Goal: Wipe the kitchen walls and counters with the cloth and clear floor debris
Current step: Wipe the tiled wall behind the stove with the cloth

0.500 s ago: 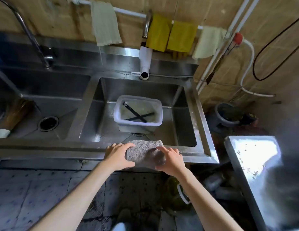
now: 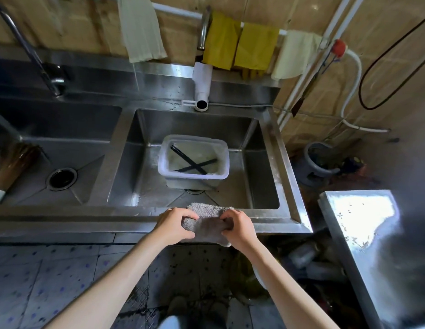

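A grey cloth (image 2: 207, 223) lies bunched on the front rim of the steel sink counter (image 2: 88, 220), partly hanging over its edge. My left hand (image 2: 174, 225) grips the cloth's left side with curled fingers. My right hand (image 2: 240, 227) grips its right side the same way. Both hands sit just in front of the right basin (image 2: 259, 176). The tiled wall (image 2: 266, 10) rises behind the sink.
A clear plastic tub (image 2: 194, 160) holding water and two dark chopsticks stands in the right basin. The left basin has a drain (image 2: 62, 179) and a brush (image 2: 12, 167). Cloths (image 2: 240, 47) hang on a rail. A steel table (image 2: 363, 229) stands right; clutter (image 2: 308, 257) lies on the dirty floor.
Both hands went from lying flat on the cloth to gripping it, bunching it up and pulling it slightly back over the counter's front edge.
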`<state>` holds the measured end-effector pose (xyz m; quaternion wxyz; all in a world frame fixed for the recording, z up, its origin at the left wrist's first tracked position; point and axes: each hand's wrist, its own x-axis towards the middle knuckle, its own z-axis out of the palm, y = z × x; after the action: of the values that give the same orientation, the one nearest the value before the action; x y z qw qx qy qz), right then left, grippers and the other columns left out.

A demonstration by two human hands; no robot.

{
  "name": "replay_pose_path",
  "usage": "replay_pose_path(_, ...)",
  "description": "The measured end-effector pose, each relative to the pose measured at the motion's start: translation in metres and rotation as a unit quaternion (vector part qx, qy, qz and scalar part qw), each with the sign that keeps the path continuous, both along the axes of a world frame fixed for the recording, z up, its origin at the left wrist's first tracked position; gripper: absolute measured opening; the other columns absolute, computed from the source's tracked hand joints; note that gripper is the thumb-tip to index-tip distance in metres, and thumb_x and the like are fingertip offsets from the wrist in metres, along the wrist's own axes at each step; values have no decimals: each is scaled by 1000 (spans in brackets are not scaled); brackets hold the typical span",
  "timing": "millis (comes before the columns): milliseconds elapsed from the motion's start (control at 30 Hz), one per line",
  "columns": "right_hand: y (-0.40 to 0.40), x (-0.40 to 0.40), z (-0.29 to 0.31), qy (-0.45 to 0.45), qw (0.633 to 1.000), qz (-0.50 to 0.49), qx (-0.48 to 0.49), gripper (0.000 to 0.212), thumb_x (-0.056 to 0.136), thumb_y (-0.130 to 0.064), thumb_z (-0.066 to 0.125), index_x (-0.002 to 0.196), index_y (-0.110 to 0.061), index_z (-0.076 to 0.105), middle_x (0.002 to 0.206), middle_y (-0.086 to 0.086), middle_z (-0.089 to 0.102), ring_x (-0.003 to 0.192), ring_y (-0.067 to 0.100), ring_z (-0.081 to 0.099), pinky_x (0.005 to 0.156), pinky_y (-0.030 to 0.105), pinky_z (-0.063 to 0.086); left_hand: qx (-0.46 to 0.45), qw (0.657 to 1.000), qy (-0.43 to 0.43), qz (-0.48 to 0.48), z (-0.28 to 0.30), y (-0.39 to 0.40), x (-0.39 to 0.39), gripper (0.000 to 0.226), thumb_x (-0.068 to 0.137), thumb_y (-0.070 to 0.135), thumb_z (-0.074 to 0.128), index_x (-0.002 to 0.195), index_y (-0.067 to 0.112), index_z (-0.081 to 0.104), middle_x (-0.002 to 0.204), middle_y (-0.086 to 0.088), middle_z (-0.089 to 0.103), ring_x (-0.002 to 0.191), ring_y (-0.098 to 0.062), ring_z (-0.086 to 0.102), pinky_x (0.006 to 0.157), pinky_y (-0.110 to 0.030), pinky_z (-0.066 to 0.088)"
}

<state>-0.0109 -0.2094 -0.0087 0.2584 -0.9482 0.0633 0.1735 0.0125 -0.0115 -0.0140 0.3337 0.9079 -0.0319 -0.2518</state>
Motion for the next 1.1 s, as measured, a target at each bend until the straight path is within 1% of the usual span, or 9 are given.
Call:
replay_pose_path(200, 2, 0, 2, 26, 998, -40, 32, 35, 84, 0, 58, 109, -24, 61, 112, 1, 58, 97, 18, 57, 77, 18, 45, -29, 999, -10, 23, -3, -6, -1, 47, 71, 15, 77, 115, 30, 65, 127, 3, 57, 118, -15, 53, 94, -19, 35)
replay_pose_path(300, 1, -2, 4, 31, 997, -57, 43, 32, 85, 4, 53, 100, -23, 59, 108, 5, 60, 83, 15, 56, 61, 5, 39, 10, 1000, -15, -13, -2, -6, -3, 43, 78, 23, 72, 118, 35, 59, 128, -1, 53, 119, -22, 49, 98, -29, 36)
replay_pose_path(367, 3, -2, 6, 33, 997, -62, 44, 31, 83, 8, 50, 93, -21, 56, 100, 6, 63, 76, 15, 54, 51, 6, 33, 43, 998, -25, -43, 1, -8, -4, 35, 81, 28, 69, 112, 39, 58, 123, 0, 54, 118, -23, 47, 98, -33, 35)
replay_pose_path(467, 5, 0, 8, 41, 996, -66, 40, 31, 80, 12, 46, 81, -17, 58, 92, 6, 65, 76, 18, 55, 58, 17, 39, 31, 998, -22, -42, 4, -14, -3, 28, 78, 22, 68, 85, 48, 58, 115, 9, 63, 111, -22, 54, 97, -35, 41)
replay_pose_path(533, 6, 0, 8, 39, 996, -66, 36, 35, 80, 13, 41, 76, -16, 59, 90, 4, 63, 76, 18, 55, 64, 20, 40, 10, 999, -13, -42, 2, -17, -2, 38, 76, 14, 63, 69, 50, 53, 107, 11, 65, 103, -21, 59, 93, -37, 45)
replay_pose_path(700, 5, -2, 13, 13, 996, -72, 42, 38, 88, 7, 41, 84, -13, 72, 101, 4, 67, 86, 18, 59, 73, 18, 41, -43, 997, 1, -64, 3, -21, 5, 39, 78, -3, 42, 71, 34, 49, 95, 5, 60, 71, -13, 53, 63, -25, 41)
replay_pose_path(867, -4, -1, 19, 20, 995, -80, 47, 39, 91, 5, 44, 107, -18, 72, 118, 1, 66, 111, 20, 59, 94, 22, 44, -85, 994, -5, -70, 6, -21, 18, 49, 86, -6, 41, 72, 36, 63, 106, 6, 65, 102, -12, 58, 94, -23, 42)
replay_pose_path(967, -7, -7, 25, 12, 998, -57, 19, 42, 90, 5, 46, 120, -17, 65, 127, 3, 60, 120, 24, 54, 97, 25, 44, -82, 993, 1, -86, 13, -25, 19, 41, 91, -3, 42, 98, 24, 72, 116, 7, 64, 97, -5, 55, 90, -17, 40)
replay_pose_path(1100, -22, -18, 35, -13, 998, -65, -2, 41, 89, -1, 53, 128, -12, 58, 135, 4, 54, 125, 23, 49, 99, 25, 41, -100, 991, -2, -91, 20, -39, 14, 40, 90, -2, 44, 116, 19, 67, 125, 6, 61, 115, -3, 51, 94, -12, 32)
